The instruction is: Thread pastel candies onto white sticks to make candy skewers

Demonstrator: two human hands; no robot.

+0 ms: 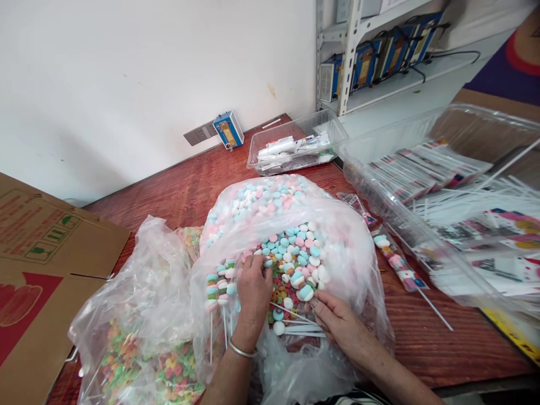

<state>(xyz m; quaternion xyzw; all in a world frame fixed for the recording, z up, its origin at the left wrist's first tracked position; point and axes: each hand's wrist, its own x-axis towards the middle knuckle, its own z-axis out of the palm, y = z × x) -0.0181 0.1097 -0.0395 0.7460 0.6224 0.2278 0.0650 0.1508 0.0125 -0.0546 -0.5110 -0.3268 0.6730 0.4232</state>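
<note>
My right hand (335, 319) pinches the lower end of a candy skewer (305, 291), with pale blue, white and green candies threaded on it. Over the opened clear bag, my left hand (255, 284) has its fingers bent around a small pale blue candy (268, 262). Loose pink, blue and white candies (291, 244) fill the bag behind both hands. Below them lie red, green and yellow gummy rings (282, 284) and several white sticks (304, 329). Left of my left hand, filled candy skewers (221, 284) lie side by side with their sticks toward me.
A bag of coloured gummy rings (139, 360) lies at left beside a cardboard box (50, 270). To the right, a wrapped candy skewer (399, 264) rests near a large clear bin (379, 211) of sticks and wrappers. A smaller clear tray (255, 154) and a blue device (228, 130) stand behind.
</note>
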